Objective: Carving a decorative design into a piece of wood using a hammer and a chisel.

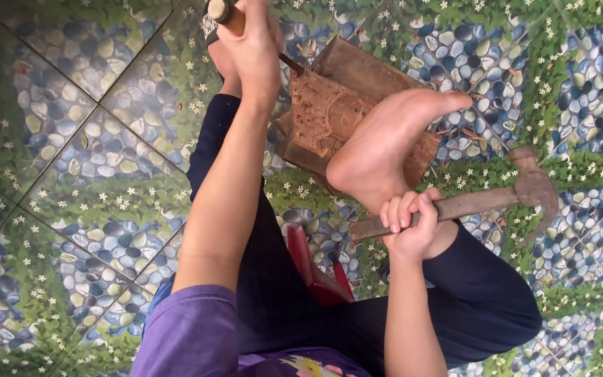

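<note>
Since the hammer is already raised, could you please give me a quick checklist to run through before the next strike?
1. Left hand grips the chisel handle: ok.
2. Right hand closed around the hammer handle: ok.
3. Foot pins the carved wooden block: ok.
4. Chisel tip seated in the carving: cannot tell, hidden behind the hand.
5. Foot away from the striking path: not ok, it lies between hammer and chisel.

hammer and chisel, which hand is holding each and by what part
Right hand has its grip on the hammer near the handle's end. Left hand grips the chisel around its wooden handle.
</note>
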